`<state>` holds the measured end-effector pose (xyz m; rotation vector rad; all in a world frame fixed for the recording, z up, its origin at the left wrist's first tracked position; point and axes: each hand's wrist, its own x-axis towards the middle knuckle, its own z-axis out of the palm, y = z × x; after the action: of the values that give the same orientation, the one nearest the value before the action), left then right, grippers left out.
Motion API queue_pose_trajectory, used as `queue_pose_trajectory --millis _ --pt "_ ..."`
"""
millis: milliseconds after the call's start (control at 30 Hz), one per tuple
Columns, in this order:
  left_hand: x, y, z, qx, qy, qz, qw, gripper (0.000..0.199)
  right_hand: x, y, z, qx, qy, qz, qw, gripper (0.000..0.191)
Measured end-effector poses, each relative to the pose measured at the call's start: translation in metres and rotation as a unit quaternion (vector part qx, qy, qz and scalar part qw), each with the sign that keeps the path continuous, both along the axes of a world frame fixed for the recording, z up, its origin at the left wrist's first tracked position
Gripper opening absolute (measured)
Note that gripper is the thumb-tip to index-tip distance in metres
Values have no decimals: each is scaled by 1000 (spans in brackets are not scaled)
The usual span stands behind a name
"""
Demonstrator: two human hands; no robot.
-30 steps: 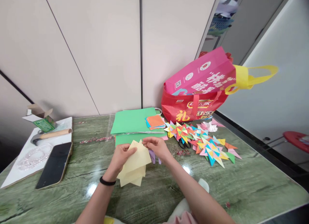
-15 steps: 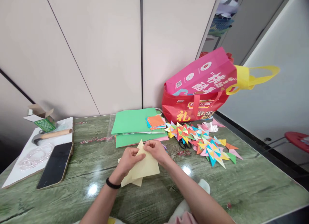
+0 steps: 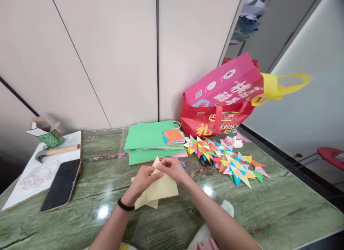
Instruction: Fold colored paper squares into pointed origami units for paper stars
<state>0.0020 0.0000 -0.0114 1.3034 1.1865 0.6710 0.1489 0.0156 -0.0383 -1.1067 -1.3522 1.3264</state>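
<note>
A pale yellow sheet of paper (image 3: 163, 187) is held up between both hands, its pointed corner standing above the fingers. My left hand (image 3: 145, 179) pinches it on the left side with the thumb on top. On the right, my right hand (image 3: 171, 168) grips the same sheet close to the upper corner, its fingertips nearly touching the left hand's. More pale yellow paper (image 3: 152, 203) lies beneath, partly covered by the held sheet. The paper between the fingertips is hidden.
Green sheets (image 3: 149, 135) lie behind the hands, topped by small orange squares (image 3: 173, 135). Folded paper stars (image 3: 236, 167) and black scissors (image 3: 206, 161) are to the right, before a red bag (image 3: 193, 117). Leftward are a phone (image 3: 61, 185), a hammer-like tool (image 3: 61, 149) and a green box (image 3: 51, 138).
My right hand's fingertips have shifted slightly left and down along the sheet, nearer the left hand. The sheet's lower right corner has moved slightly.
</note>
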Motion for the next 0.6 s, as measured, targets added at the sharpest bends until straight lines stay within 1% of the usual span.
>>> queue_pose_trajectory --millis 133,267,400,500,600 --pt "0 1 -4 -9 -11 1 1000 40 0 0 1 -6 -2 -13 1000 27" --pt "-1 3 -6 -19 -30 7 999 40 3 2 1 -15 4 -53 998 30" --pt "-2 4 -5 -29 -53 14 998 39 6 3 2 -22 8 -82 996 33" --pt "-3 5 -4 -29 -67 41 996 36 6 2 3 -24 9 -84 996 32" --pt "-5 6 -4 -22 -78 82 993 35 5 2 3 -23 35 -58 997 30"
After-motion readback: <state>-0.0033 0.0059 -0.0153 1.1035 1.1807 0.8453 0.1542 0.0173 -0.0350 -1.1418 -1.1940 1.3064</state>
